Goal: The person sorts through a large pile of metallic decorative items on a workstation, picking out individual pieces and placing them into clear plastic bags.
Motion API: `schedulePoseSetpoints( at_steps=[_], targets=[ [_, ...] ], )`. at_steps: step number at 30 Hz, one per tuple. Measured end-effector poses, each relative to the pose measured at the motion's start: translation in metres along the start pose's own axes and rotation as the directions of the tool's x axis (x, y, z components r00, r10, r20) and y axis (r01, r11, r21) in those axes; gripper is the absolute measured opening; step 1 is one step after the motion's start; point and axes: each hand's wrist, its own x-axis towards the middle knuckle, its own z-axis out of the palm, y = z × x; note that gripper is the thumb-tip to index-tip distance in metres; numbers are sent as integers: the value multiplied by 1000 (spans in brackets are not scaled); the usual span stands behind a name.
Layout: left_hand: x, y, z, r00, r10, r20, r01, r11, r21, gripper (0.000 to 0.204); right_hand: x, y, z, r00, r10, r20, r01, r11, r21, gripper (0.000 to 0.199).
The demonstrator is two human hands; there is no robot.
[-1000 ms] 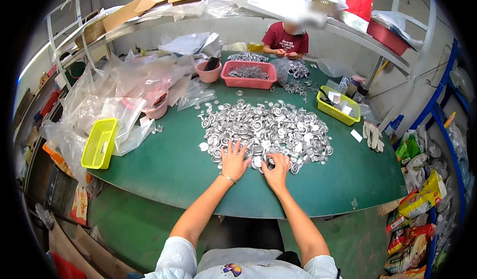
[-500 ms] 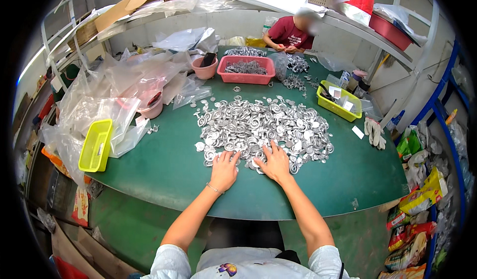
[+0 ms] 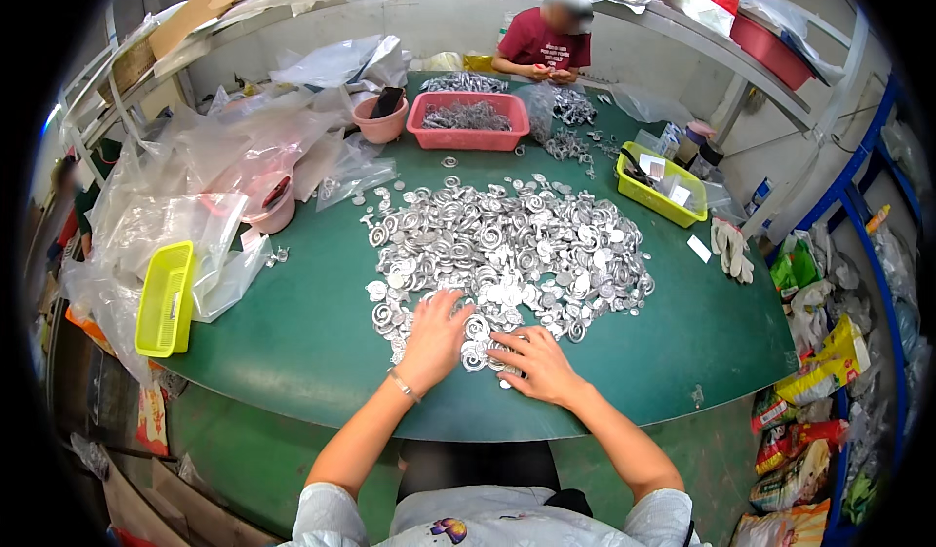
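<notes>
Unclenched, my left hand (image 3: 434, 339) and right hand (image 3: 541, 367) flank metal pieces (image 3: 474, 356) newly drawn from the pile (image 3: 517, 235), apparently bringing a few closer to me.

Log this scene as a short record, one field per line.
Surface: green table
Pile: silvery metal pieces, many round or spiral
Left hand: fingers at the pile's near edge; grip unclear
Right hand: fingers spread, touching pieces beside it
Pink basin: beyond the pile, holding metal parts
Left basket: yellow-green, at the table's left edge
Right basket: yellow-green, holding assorted items
Gloves: whitish, right of the pile
Co-worker: dark red shirt, far side
</notes>
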Motion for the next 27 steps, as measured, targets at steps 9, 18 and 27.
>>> schedulePoseSetpoints(
  at_steps=[9,18,27],
  targets=[
    [22,10,45,969,243,47,-241,970,-31,40,29,69,-7,789,517,-331,-474,856,208,21],
    [16,-13,35,984,177,26,-172,976,-136,26,68,79,39,882,468,-52,-467,884,31,62],
    [28,-27,28,970,-93,-225,30,963,-268,18,30,28,9,956,261,135,-250,964,-92,35]
  ],
)
